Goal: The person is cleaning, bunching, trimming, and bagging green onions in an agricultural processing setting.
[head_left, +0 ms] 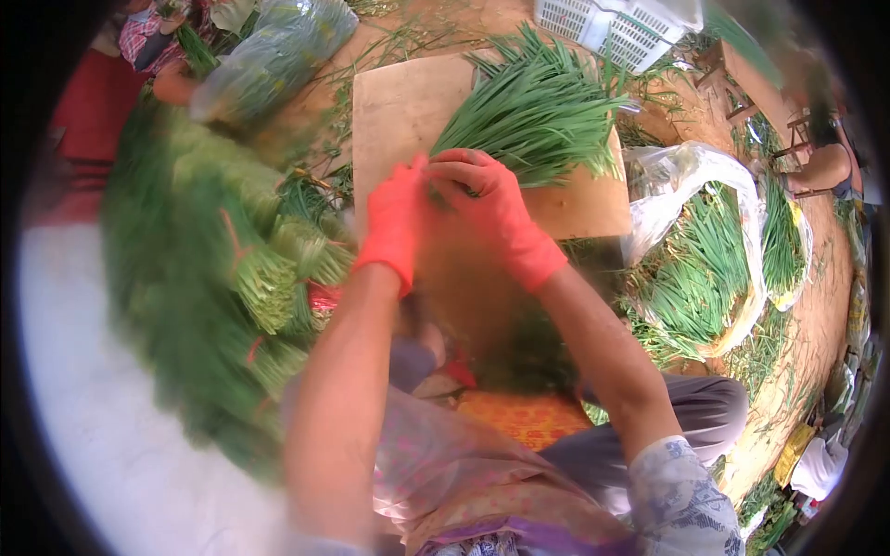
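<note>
From the head camera I look straight down on both gloved hands, which meet over a wooden board (399,102) lying on the ground in front of the person's knees. The right hand (491,213), in an orange-red glove, is curled tight over the cut ends of a bunch of green stalks (542,111), fingers bent round the base. The bunch fans out from that grip toward the far right corner of the board, its tips reaching past the edge. The left hand (394,222), gloved the same, stands edge-on just beside the right and touches it at the thumb. Its fingers are held together and only slightly bent, pressed against the base of the bunch, but I cannot tell whether they actually clasp any stalks. To the left of the board a heap of tied green bundles (264,273) is piled up, blurred by motion. To the right, an open clear plastic bag (667,176) holds more loose greens. A white slotted crate (616,28) sits beyond the board's far edge, and a filled plastic sack (278,51) lies at the upper left, next to another person's checked sleeve (139,37). An orange patterned cloth (524,417) shows between the person's arms.
</note>
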### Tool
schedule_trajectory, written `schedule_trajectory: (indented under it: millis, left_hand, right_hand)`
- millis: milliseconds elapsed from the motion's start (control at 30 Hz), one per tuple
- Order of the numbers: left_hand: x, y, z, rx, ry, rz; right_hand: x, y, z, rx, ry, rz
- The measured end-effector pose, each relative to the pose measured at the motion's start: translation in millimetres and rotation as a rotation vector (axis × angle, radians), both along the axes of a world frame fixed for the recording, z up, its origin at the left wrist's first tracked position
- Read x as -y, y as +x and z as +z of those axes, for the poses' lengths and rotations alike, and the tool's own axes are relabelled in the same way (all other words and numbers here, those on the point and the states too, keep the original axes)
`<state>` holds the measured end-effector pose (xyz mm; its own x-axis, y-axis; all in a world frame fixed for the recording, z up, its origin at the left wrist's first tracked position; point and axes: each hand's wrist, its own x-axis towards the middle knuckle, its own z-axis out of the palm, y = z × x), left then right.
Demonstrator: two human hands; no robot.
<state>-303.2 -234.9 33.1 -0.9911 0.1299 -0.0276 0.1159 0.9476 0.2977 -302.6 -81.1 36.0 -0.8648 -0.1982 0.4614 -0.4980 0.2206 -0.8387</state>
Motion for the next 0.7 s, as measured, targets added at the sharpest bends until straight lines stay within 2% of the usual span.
schedule_trajectory:
  millis: [100, 200, 300, 400, 500, 533, 567, 600, 667, 700]
  left_hand:
    - [-3.7, -0.8, 4.2, 0.157, -0.060, 0.011]
    - [1.7, 0.8, -11.4, 0.025, -0.026, 0.009]
    - [-15.0, 7.0, 35.1, 0.174, 0.000, 0.089]
    - [-10.6, 3.6, 20.0, 0.183, 0.031, 0.073]
    - [-12.2, 7.4, 35.0, 0.232, 0.160, 0.079]
    - [-2.2, 4.7, 11.7, 0.301, 0.610, 0.112]
    - [16.9, -0.1, -36.6, 0.368, 1.060, 0.137]
    - [19.0, -3.1, -54.2, 0.334, 0.962, 0.168]
    - [22.9, -8.8, -87.6, 0.279, 0.764, 0.234]
    - [20.2, -5.7, -78.5, 0.252, 0.564, 0.240]
  right_hand:
    - [10.4, -3.3, -3.9, 0.039, -0.122, -0.003]
    - [28.8, -2.8, -9.0, 0.211, -0.321, 0.010]
    - [23.9, -11.0, 25.5, 0.737, -0.612, 0.005]
    - [17.2, -29.1, 43.2, 0.984, -0.356, 0.168]
    - [20.8, -47.4, 42.1, 1.016, -0.257, 0.140]
    - [25.5, -45.9, 37.0, 0.935, -0.229, 0.130]
    - [31.8, -41.8, 30.4, 0.854, -0.201, 0.117]
    - [33.8, -38.6, 27.5, 0.770, -0.171, 0.106]
    - [32.5, -29.4, 37.5, 0.790, -0.152, 0.125]
    - [32.9, -26.5, 38.2, 0.751, -0.129, 0.129]
